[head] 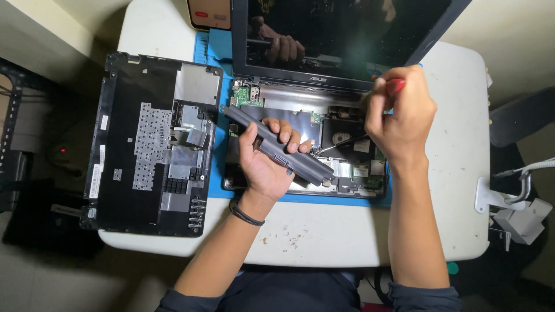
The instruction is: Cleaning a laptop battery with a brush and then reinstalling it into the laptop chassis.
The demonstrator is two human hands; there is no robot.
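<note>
The left hand (267,164) has its grip clamped around the middle of a long dark-grey bar-shaped battery pack (277,144), whose long axis runs diagonally from upper left to lower right, held above the opened black laptop base (352,173) with its exposed circuit boards. The right hand (399,112) has its grip closed on a red-handled screwdriver (395,86), the thin shaft slanting down and left toward the base interior just beyond the battery's lower-right end. The removed black keyboard cover (150,144) lies face down on the white worktop (451,173), well to the left of both hands.
</note>
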